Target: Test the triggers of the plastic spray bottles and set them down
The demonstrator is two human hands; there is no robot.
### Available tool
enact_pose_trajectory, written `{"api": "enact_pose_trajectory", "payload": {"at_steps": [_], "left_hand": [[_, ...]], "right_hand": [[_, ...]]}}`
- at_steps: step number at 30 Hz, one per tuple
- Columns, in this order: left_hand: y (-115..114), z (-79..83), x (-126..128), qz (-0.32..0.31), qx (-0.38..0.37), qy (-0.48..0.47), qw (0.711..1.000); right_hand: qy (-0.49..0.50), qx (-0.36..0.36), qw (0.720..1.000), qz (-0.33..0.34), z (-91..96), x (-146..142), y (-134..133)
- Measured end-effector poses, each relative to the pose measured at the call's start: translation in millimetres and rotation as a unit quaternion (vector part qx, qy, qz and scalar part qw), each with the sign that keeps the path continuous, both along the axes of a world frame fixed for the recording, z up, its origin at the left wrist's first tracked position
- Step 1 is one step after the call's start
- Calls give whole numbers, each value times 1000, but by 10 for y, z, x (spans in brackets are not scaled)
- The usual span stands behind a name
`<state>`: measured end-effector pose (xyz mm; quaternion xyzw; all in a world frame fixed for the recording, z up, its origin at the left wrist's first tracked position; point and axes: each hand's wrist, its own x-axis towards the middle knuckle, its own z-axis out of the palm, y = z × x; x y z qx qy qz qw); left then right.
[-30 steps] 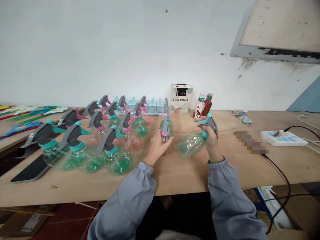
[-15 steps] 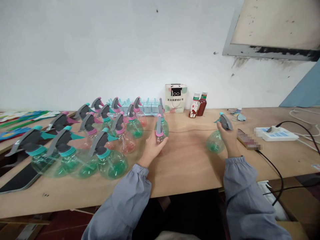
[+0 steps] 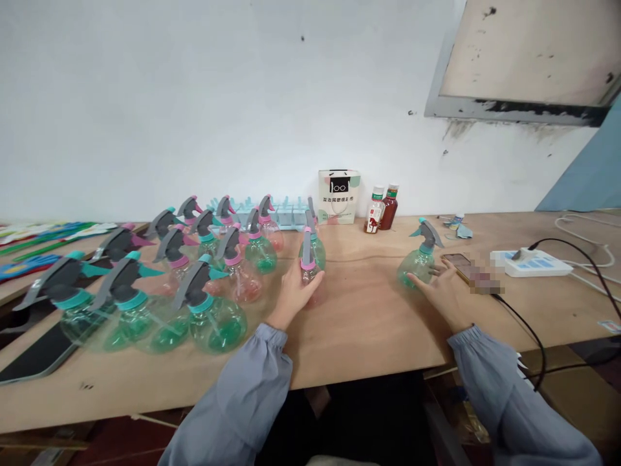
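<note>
My left hand (image 3: 297, 291) is wrapped round the body of a pink spray bottle (image 3: 309, 264) with a grey trigger head, upright on the table. Right behind it stands a green spray bottle (image 3: 317, 246), partly covered. On the right, a separate green spray bottle (image 3: 418, 261) with a teal nozzle pointing left stands upright. My right hand (image 3: 442, 288) is beside its lower right side, fingers spread; I cannot tell whether the thumb touches the bottle. Several more green and pink spray bottles (image 3: 218, 320) stand in rows to my left.
A paper bag (image 3: 338, 200) and two sauce-like bottles (image 3: 375, 210) stand by the wall. On the right lie a phone (image 3: 466, 272) with a black cable and a white power strip (image 3: 533, 264). A dark flat tray (image 3: 39, 349) and colourful strips (image 3: 48, 236) are at the left.
My right hand has let go of the right green spray bottle's head and moved down beside its body, fingers opening. The left hand stays on the pink bottle. The view tilted slightly.
</note>
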<state>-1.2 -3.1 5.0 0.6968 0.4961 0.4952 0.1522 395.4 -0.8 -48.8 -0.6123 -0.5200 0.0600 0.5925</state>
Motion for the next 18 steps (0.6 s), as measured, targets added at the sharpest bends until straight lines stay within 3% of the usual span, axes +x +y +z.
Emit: {"api": "enact_pose_trajectory", "payload": {"at_steps": [4, 9, 14, 18], "left_hand": [[14, -14, -4, 4, 2, 6, 1000], [11, -7, -9, 1, 4, 11, 1000], [14, -25, -7, 4, 6, 10, 1000], [22, -47, -8, 2, 8, 11, 1000]], "right_hand": [[31, -22, 998, 45, 98, 129, 467], [53, 3, 998, 27, 111, 219, 1023], [27, 7, 1000, -15, 77, 228, 1255], [28, 5, 1000, 4, 68, 187, 1304]]}}
